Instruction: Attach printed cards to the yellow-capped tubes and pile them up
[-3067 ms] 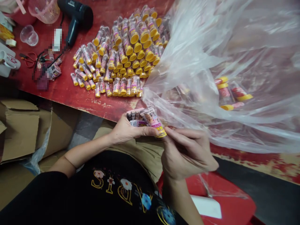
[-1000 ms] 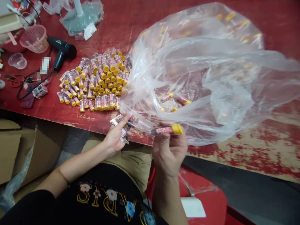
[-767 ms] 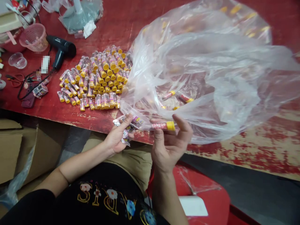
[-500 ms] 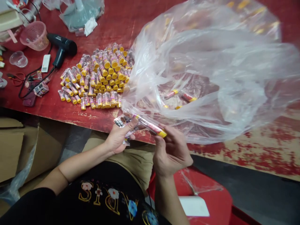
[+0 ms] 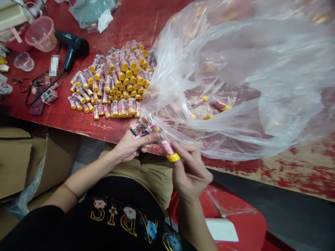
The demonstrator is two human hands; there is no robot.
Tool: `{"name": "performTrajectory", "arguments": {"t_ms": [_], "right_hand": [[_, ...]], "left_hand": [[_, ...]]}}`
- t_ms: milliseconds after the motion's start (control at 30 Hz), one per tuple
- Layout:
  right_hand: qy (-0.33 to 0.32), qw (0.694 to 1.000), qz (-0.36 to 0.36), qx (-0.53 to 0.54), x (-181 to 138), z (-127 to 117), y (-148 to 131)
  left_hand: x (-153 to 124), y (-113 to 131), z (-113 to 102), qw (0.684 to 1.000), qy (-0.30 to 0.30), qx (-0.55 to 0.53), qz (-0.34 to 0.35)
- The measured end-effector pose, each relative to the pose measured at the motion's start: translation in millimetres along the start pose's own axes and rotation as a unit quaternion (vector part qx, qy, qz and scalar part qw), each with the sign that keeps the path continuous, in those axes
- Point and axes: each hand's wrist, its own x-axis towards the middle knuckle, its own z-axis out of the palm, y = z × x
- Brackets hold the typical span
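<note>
A clear tube (image 5: 166, 146) with pink-and-white contents and a yellow cap is pinched by its capped end between the thumb and fingers of my right hand (image 5: 192, 170). My left hand (image 5: 131, 144) is closed on several printed clear plastic sleeves (image 5: 138, 130), its thumb lying over the tube's far end. One printed sleeve (image 5: 147, 120) surrounds that far end; how far down it reaches is hard to make out. Just beyond my hands, a large pile of sleeved tubes with yellow caps (image 5: 119, 108) lies on the red table (image 5: 86, 125).
A big clear plastic bag (image 5: 230, 45) with loose tubes (image 5: 222, 104) inside covers the table's right side. At the back left are a black heat gun (image 5: 72, 47), a pink basket (image 5: 43, 33) and red-handled scissors (image 5: 23, 84). A red stool (image 5: 246, 223) stands by my right arm.
The tube has moved farther into line with the printed sleeve, which now covers its far end. My right hand has come slightly closer to my left. The camera view has shifted a little.
</note>
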Motion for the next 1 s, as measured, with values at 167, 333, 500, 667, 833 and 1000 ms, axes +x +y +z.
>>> {"name": "performTrajectory", "arguments": {"t_ms": [167,333,500,667,833,1000], "right_hand": [[0.057,0.986,0.110,0.114,-8,18,3],[0.041,0.999,0.006,-0.021,0,13,-2],[0.050,0.997,-0.038,-0.053,9,14,-8],[0.114,0.991,0.013,-0.065,6,25,-12],[0.139,0.988,0.002,-0.072,5,31,-12],[0.140,0.986,0.004,-0.093,5,35,-12]], "left_hand": [[-2,-6,-2,1.000,-0.010,0.020,0.008],[-3,-7,-2,0.994,-0.065,0.091,0.014],[-8,-10,-5,0.993,-0.067,0.092,0.009],[-12,-18,-6,0.996,-0.056,0.076,-0.001],[-13,-20,-9,0.997,-0.052,0.052,0.008],[-14,-19,-12,0.998,-0.045,0.037,-0.003]]}}
